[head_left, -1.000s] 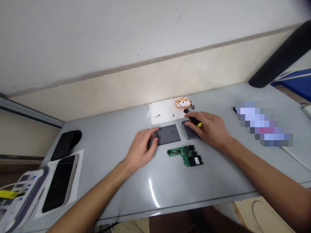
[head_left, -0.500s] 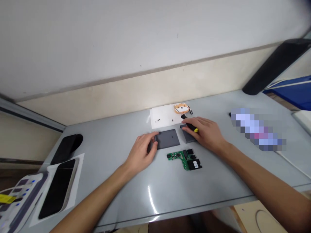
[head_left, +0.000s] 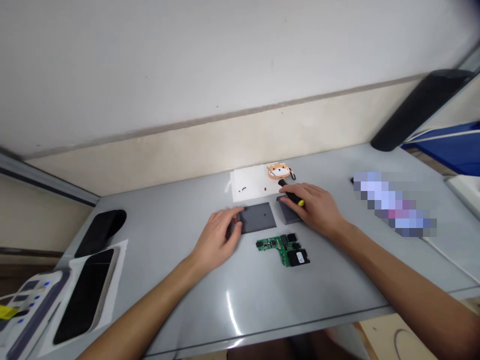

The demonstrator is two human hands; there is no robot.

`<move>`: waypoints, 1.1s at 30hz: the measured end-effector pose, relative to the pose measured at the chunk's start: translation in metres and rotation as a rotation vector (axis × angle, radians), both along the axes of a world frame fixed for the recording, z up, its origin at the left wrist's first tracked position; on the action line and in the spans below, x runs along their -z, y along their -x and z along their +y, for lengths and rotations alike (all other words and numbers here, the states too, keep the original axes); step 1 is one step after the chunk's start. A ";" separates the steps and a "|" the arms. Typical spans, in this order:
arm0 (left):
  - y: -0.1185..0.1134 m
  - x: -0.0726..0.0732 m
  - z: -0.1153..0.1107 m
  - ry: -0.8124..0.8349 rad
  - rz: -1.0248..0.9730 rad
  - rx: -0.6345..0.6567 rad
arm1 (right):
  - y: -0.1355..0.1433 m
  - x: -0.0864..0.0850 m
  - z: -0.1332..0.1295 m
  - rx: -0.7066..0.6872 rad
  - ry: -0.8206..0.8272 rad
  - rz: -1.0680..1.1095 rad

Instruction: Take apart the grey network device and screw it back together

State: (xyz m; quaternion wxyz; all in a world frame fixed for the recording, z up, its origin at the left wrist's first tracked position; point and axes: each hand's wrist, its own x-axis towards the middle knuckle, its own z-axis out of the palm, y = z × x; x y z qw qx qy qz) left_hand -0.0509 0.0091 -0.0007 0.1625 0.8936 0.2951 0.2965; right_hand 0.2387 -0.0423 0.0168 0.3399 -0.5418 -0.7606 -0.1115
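My left hand (head_left: 218, 234) grips the left end of a flat dark grey casing panel (head_left: 258, 218) lying on the table, thumb and fingers round its edge. My right hand (head_left: 317, 205) is closed round a screwdriver (head_left: 291, 194) with a black handle and a yellow end. Its tip lies close to the orange-and-white animal-face case (head_left: 279, 170). Under the right fingers sits a second dark grey casing piece (head_left: 288, 212), partly covered by the hand. Nearer to me lies a green circuit board (head_left: 283, 250) with black connectors.
Several tiny screws (head_left: 243, 189) rest on a white sheet (head_left: 249, 179) at the back. To the left are a black phone-like slab (head_left: 84, 295) on paper and a power strip (head_left: 33, 310). A blurred-out device (head_left: 393, 205) with a cable lies right, before a black cylinder (head_left: 416, 112).
The camera view has shifted slightly, so everything sits a little lower in the picture. Both hands keep their hold, and the casing pieces and circuit board stay in place.
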 end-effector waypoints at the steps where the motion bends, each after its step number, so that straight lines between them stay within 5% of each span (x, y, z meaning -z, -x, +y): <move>1: 0.000 0.000 0.000 0.002 0.000 0.001 | 0.000 0.000 0.000 -0.003 0.003 0.005; 33: 0.004 -0.002 0.004 0.000 0.075 0.047 | -0.002 0.000 0.000 -0.008 0.025 0.002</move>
